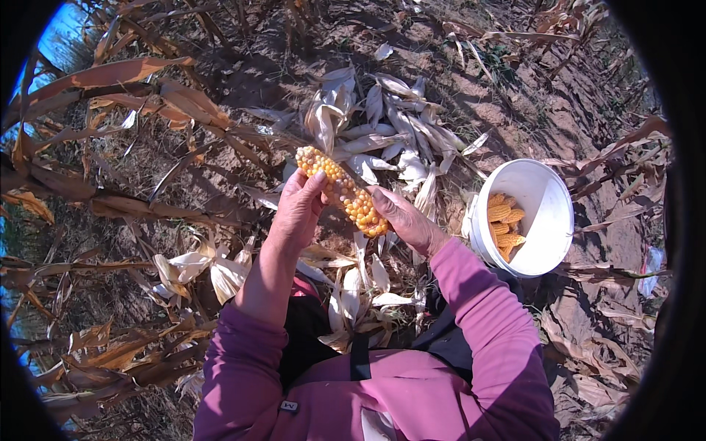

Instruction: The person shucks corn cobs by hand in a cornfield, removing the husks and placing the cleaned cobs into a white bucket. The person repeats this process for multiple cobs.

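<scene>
1. Corn in hand: the yellow corn (331, 176) is at the centre of the frame, its kernels bare of husk. Whether it is one long ear or two pieces end to end, I cannot tell.
2. Grip: the left hand (300, 198) has its fingers and thumb closed on the corn's left side; the right hand (408, 220) clasps its lower right end.
3. Done, by the look of it: several bare ears (504, 213) lie inside the white bucket (550, 228) at right of centre, and pale loose husks (401, 140) are heaped at upper centre, with more between the legs.
4. Left: the corn in hand is not in the bucket, where the ears take up only part of the space.
5. Unclear: whether the dry stalks (103, 192) at the left bear more ears.
</scene>
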`<action>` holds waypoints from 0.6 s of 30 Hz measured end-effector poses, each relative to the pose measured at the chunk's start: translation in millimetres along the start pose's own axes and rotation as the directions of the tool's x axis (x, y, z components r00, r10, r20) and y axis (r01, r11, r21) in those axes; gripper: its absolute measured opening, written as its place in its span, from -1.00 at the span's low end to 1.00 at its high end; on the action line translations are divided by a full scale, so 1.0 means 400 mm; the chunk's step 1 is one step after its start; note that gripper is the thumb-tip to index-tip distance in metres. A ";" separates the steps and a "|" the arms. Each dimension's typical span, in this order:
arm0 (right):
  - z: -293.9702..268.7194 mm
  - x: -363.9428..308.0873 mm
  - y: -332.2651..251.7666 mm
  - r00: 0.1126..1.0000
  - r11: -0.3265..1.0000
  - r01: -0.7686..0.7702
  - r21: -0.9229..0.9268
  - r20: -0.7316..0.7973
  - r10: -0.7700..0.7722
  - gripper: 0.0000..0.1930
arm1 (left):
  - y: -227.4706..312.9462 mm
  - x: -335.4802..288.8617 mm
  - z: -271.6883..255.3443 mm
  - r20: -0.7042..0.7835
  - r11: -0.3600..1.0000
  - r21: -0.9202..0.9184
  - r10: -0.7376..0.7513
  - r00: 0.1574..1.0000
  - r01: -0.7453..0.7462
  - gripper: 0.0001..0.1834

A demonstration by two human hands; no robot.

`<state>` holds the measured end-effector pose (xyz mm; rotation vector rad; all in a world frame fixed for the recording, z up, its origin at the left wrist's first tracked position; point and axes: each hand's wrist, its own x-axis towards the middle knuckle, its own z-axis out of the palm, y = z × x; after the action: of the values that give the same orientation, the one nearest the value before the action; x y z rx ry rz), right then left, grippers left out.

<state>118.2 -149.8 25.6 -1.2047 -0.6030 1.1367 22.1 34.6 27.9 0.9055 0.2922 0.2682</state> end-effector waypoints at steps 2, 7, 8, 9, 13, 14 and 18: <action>-0.007 -0.003 -0.020 0.999 0.999 -0.049 0.012 -0.021 0.049 -0.29 | -0.006 0.011 -0.024 -0.062 0.994 0.104 0.029 0.998 -0.022 -0.75; 0.004 0.004 0.029 0.993 0.974 0.110 -0.200 -0.019 -0.116 -0.24 | -0.009 0.013 -0.026 -0.115 0.986 0.166 -0.014 0.993 0.033 -0.77; 0.006 0.001 0.022 0.995 0.961 0.085 -0.263 -0.036 -0.098 -0.25 | -0.010 0.013 -0.027 -0.116 0.983 0.176 -0.027 0.993 0.047 -0.77; 0.007 0.001 0.018 0.995 0.944 0.061 -0.324 -0.050 -0.082 -0.26 | -0.011 0.012 -0.028 -0.110 0.990 0.127 -0.039 0.993 0.053 -0.76; 0.001 0.005 0.010 0.999 0.996 -0.005 0.086 0.037 0.002 -0.28 | -0.006 0.002 -0.008 -0.099 0.998 0.004 -0.062 0.993 0.062 -0.72; 0.003 0.004 0.007 0.999 0.994 0.002 0.108 0.033 -0.005 -0.29 | -0.003 0.000 0.000 -0.101 0.998 -0.008 -0.062 0.993 0.061 -0.70; 0.004 0.005 0.026 0.985 0.983 0.160 -0.085 -0.053 -0.165 -0.36 | -0.005 0.002 -0.021 -0.019 0.999 0.037 -0.023 1.000 0.024 -0.70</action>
<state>113.8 -147.8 16.1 -1.2310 -0.6940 0.9433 19.9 39.7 21.2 0.9363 0.3259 0.2500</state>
